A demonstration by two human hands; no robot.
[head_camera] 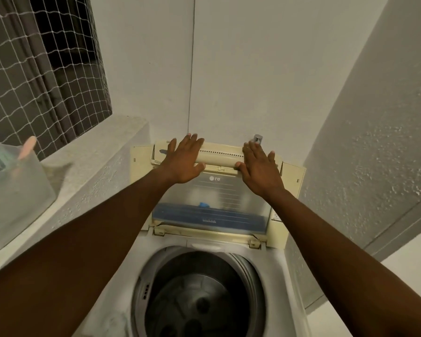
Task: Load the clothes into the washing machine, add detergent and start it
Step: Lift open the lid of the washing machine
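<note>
Fingers of both hands spread flat, gripping nothing. Left hand and right hand press palms against the top edge of the raised lid, which stands folded upright against the wall. Below, the washer drum is open; no clothes visible inside. Clear container on the left ledge.
</note>
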